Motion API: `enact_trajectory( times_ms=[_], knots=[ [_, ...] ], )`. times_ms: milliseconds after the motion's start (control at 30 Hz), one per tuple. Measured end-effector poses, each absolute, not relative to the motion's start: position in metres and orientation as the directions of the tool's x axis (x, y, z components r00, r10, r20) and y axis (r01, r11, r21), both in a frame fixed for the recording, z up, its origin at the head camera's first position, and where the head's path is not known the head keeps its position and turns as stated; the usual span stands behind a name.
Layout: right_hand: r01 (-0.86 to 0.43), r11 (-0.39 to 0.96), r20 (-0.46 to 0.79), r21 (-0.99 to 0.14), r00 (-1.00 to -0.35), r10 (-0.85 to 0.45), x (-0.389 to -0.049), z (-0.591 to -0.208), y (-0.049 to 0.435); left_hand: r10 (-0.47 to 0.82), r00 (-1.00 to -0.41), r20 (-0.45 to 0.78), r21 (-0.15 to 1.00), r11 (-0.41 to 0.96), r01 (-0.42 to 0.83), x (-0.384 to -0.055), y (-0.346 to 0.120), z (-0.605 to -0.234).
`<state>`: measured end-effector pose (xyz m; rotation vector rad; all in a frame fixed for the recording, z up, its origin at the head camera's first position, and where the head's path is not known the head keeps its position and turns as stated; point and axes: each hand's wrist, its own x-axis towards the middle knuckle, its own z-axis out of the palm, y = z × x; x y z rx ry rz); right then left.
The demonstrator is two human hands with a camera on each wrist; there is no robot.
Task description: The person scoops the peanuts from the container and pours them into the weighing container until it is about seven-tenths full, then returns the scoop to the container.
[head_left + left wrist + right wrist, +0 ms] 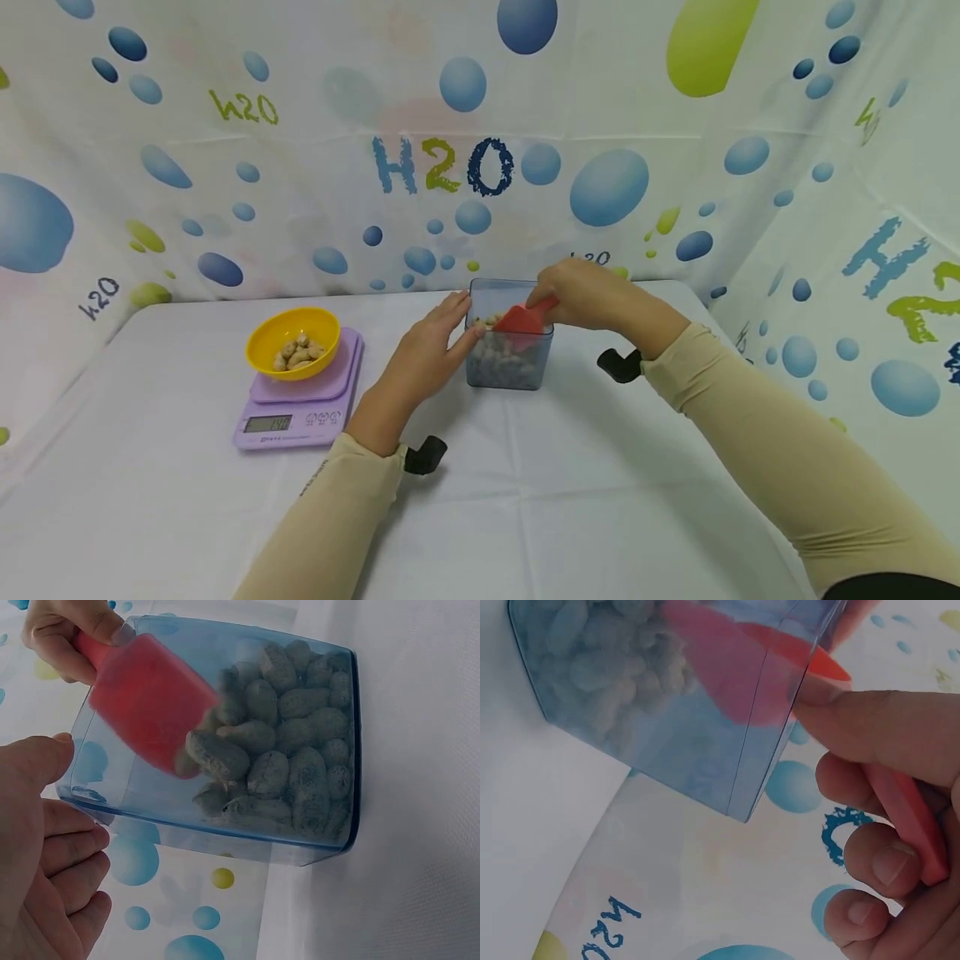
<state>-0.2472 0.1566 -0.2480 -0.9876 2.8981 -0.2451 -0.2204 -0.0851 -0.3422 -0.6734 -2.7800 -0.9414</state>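
A clear bluish plastic container [504, 362] stands on the table, partly filled with peanuts in their shells [300, 742]. My right hand [581, 293] grips the handle of a red scoop [521, 320], fingers curled round it. The scoop's head [154, 705] is down inside the container, its edge against the peanuts. My left hand [429, 350] is at the container's left side, with fingers fairly straight and the thumb and fingertips right at the rim.
Left of the container, a purple kitchen scale [298, 421] with a lit-free grey display carries a yellow bowl [258, 354] holding several peanuts [297, 352]. A white cloth covers the table [465, 533]. Behind hangs a white curtain [315, 175] printed with blue and green drops.
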Motion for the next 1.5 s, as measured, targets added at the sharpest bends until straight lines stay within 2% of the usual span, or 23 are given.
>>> enact_trajectory(
  times_ms=[167, 400, 600, 733, 1200, 1500],
  knots=[
    [-0.587, 0.784, 0.014, -0.201, -0.802, -0.597, -0.247, -0.252, 0.156, 0.366, -0.892, 0.265, 0.543, 0.708, 0.452, -0.221, -0.085, -0.342],
    [-0.652, 0.750, 0.072, -0.109, -0.758, -0.649, -0.249, -0.275, 0.145, 0.368, -0.892, 0.262, 0.554, 0.700, 0.451, -0.222, -0.085, -0.343],
    [-0.563, 0.786, 0.026, -0.254, -0.817, -0.577, -0.252, -0.279, 0.150, 0.369, -0.896, 0.249, 0.557, 0.702, 0.444, -0.221, -0.083, -0.344],
    [-0.518, 0.796, 0.036, -0.313, -0.844, -0.536, -0.254, -0.283, 0.149, 0.369, -0.898, 0.238, 0.558, 0.705, 0.437, -0.221, -0.082, -0.343],
    [-0.458, 0.804, 0.040, -0.380, -0.876, -0.480, -0.256, -0.285, 0.148, 0.352, -0.909, 0.221, 0.572, 0.708, 0.413, -0.221, -0.082, -0.342],
    [-0.443, 0.810, 0.119, -0.384, -0.894, -0.433, -0.258, -0.294, 0.148, 0.352, -0.911, 0.217, 0.578, 0.705, 0.410, -0.221, -0.082, -0.341]
  ],
)
